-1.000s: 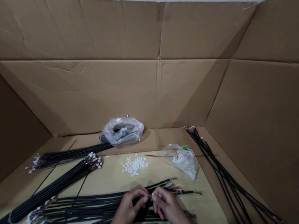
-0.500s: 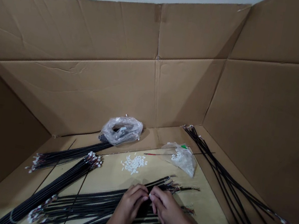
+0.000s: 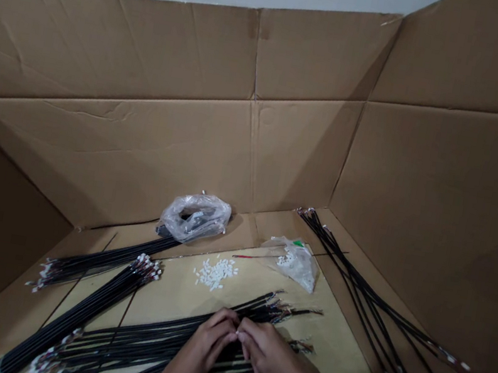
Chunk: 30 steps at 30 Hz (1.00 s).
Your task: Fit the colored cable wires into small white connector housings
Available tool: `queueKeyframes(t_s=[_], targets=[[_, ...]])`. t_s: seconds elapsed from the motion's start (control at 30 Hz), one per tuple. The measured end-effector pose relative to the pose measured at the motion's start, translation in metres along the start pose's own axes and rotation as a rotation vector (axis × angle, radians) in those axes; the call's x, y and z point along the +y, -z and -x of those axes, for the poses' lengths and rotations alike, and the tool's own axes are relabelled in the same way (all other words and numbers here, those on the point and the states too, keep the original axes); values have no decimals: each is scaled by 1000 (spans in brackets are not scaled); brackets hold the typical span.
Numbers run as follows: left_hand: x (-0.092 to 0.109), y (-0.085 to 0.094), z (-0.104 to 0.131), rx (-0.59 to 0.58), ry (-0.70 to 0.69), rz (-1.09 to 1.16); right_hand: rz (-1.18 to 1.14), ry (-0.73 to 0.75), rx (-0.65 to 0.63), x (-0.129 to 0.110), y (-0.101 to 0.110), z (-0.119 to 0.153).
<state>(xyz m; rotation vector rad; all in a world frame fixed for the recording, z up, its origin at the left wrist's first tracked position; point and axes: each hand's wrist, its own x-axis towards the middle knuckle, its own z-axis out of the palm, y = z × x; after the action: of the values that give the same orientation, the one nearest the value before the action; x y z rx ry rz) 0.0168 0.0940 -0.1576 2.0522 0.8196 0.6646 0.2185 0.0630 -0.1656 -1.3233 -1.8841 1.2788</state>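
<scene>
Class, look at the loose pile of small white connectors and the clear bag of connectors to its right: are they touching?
Apart. The head view shows bare cardboard floor between the loose white connectors and the clear bag.

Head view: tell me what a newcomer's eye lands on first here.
The tall brown cardboard walls fill most of the view, fencing in the work surface. At the bottom centre, the left hand and right hand meet fingertip to fingertip over a spread of black cables. Behind them lies a small heap of white connectors, with a crumpled clear plastic bag against the back wall.
</scene>
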Motion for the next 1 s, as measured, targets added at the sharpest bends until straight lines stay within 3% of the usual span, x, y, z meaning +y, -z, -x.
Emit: queueKeyframes(t_s=[0.13,0.43,0.8,1.0], targets=[[1,2,-1,22,3,28,3,3,23,1,-2,-3],[-9,-13,8,86,87,65,41,107,130,-13,-3,-1],[1,1,10,75,110,58,-166,83,198,8,-18,-21],[-6,0,11,72,97,65,-176,110,221,5,-27,-27]])
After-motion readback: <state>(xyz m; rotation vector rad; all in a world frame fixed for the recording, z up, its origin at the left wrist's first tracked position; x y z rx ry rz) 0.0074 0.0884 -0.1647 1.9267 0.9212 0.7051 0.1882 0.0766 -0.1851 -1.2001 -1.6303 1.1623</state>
